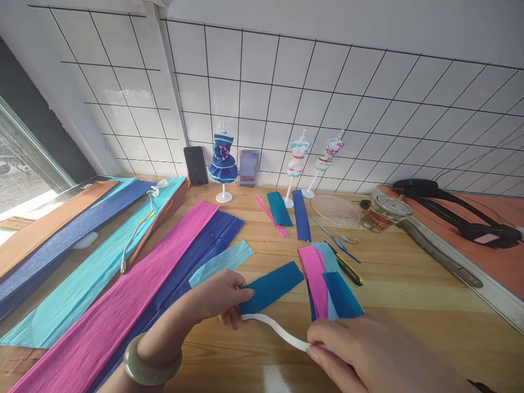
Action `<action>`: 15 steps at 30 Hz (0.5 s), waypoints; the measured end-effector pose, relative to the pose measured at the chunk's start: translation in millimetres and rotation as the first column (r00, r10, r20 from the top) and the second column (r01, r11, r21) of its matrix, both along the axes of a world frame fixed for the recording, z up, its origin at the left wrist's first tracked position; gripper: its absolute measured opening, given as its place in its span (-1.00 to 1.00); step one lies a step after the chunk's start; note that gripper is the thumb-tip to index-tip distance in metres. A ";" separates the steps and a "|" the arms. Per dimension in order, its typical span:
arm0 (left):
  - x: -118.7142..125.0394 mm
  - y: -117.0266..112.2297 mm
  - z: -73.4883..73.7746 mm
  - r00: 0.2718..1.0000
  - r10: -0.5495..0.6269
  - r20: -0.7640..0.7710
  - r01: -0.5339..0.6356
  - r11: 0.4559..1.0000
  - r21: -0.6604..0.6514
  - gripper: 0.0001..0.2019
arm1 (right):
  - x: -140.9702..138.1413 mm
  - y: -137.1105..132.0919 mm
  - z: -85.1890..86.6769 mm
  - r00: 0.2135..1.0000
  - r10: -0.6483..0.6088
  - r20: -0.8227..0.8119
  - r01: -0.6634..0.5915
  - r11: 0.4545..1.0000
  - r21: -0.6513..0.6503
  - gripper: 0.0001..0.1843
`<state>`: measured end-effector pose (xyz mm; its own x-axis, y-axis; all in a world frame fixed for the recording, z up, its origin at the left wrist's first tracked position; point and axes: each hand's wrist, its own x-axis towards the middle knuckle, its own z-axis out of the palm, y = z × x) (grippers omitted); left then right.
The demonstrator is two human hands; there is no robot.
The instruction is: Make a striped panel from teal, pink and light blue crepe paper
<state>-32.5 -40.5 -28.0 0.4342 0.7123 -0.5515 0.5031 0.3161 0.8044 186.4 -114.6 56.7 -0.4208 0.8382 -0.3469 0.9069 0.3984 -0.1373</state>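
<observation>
My left hand (225,297) pinches the near end of a teal crepe paper piece (276,286), thumb on top. A narrow white strip (276,327), like tape, runs in a curve from beside the left fingers to my right hand (356,349). The right thumb and fingers are closed on that strip. Whether the left fingers also hold its far end is hidden. Right of the teal piece lies a stack of pink (314,278), light blue and teal paper pieces. A pale turquoise piece (225,262) lies behind my left hand.
Long pink (135,289), navy and turquoise crepe strips cover the left side. At the back stand a dressed mini mannequin (223,164) and two decorated ones (298,158). A yellow-black cutter (347,267), a clear plate (334,210) and a lidded glass jar (385,213) are on the right.
</observation>
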 end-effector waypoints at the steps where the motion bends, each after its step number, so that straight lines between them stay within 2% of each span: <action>1: 0.1 -0.4 0.0 1.000 -0.013 -0.009 0.013 1.000 -0.014 -0.71 | 0.4 1.7 -0.2 1.000 -0.017 -0.003 0.017 1.000 0.017 -0.69; 7: -0.3 -2.0 1.2 0.992 -0.073 -0.107 0.069 0.997 -0.044 -0.71 | 3.2 17.5 -4.7 0.997 -0.071 -0.028 0.072 0.995 0.063 -0.70; 11: -3.9 -2.5 4.1 0.980 -0.075 -0.184 0.069 0.997 -0.037 -0.68 | 8.1 27.1 -12.6 0.997 -0.069 -0.041 0.072 0.994 0.086 -0.70; 15: -9.3 -3.3 7.4 0.967 -0.059 -0.249 0.057 0.998 -0.017 -0.66 | 11.1 29.9 -17.2 0.993 -0.104 -0.048 0.107 0.993 0.056 -0.72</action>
<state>-41.8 -43.8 -20.6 0.3224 0.6837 -0.6547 0.7052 0.2879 0.6480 197.6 -84.7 39.5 -0.3429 0.8972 -0.2784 0.9377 0.3094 -0.1579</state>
